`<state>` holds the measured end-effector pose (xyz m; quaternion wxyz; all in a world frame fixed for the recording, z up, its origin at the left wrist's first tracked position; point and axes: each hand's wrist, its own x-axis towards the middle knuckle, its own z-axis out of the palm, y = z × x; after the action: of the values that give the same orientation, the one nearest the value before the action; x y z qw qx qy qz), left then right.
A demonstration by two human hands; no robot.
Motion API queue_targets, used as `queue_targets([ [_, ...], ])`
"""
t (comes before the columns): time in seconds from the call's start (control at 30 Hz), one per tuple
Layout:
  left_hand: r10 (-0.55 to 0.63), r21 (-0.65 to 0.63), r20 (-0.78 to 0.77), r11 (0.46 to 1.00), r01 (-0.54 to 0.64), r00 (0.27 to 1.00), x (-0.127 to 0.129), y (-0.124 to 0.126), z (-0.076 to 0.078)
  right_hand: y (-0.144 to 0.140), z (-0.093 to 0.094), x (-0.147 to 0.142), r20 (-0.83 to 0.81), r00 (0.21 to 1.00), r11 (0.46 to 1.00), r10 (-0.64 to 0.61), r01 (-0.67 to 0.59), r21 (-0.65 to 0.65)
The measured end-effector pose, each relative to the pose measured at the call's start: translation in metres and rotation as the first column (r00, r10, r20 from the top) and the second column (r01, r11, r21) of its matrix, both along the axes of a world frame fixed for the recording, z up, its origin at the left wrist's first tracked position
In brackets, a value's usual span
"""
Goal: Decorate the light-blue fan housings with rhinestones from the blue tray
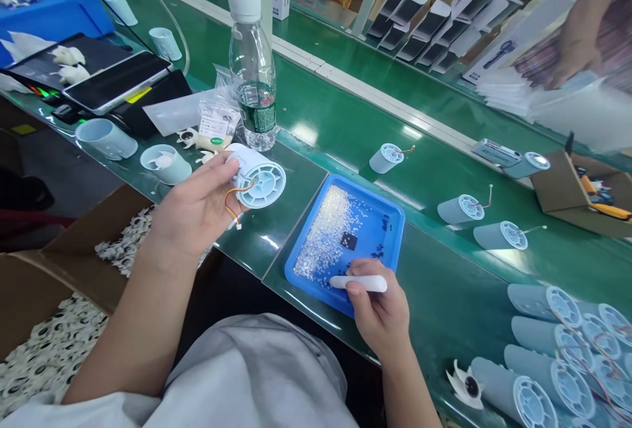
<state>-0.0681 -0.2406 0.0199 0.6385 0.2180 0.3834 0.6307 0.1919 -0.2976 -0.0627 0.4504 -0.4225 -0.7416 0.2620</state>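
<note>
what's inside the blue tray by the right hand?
The blue tray holds a spread of tiny clear parts, a small black square piece and a few dark bits. The right hand, holding a white pen-like tool, covers the near corner.

Bright overhead light, white glare patches on the green bench (345, 118), soft motion blur at the upper-right edge.

Tray (390, 217) bright blue, strewn with tiny translucent-white bits and a few black ones; just left of it, a pale blue-grey fan housing (259, 181) trailing orange and yellow wires. Pen-like tool (359, 282) at the tray's near edge plain white. Beyond the tray, bench top (345, 118) glossy dark green; bottle (252, 66) clear with white cap and green label.
</note>
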Motion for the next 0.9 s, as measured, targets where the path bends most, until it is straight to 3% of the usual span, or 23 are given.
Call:
queue_targets([
  [0.2,-0.016,-0.001,-0.012,1.0,0.016,1.0,-0.002,-0.001,-0.004,-0.001,0.0,0.0,-0.05,0.998,1.0,-0.026,0.027,0.014],
  [0.43,-0.005,-0.017,0.006,1.0,0.006,1.0,-0.005,-0.004,-0.007,0.005,-0.003,0.006,-0.165,0.935,0.946,-0.313,0.322,0.027],
  [0.57,-0.029,-0.03,-0.006,0.999,0.029,1.0,-0.004,-0.006,-0.01,0.014,-0.003,0.01,-0.162,0.895,0.905,-0.417,0.425,0.017],
  [0.7,-0.018,-0.065,-0.014,0.998,0.017,1.0,-0.001,-0.007,-0.013,0.026,-0.002,0.01,-0.072,0.891,0.892,-0.448,0.451,0.038],
  [0.9,-0.047,-0.082,0.015,0.995,0.048,0.999,0.007,-0.008,-0.02,0.042,0.004,0.003,0.172,0.913,0.929,-0.37,0.364,0.068],
])
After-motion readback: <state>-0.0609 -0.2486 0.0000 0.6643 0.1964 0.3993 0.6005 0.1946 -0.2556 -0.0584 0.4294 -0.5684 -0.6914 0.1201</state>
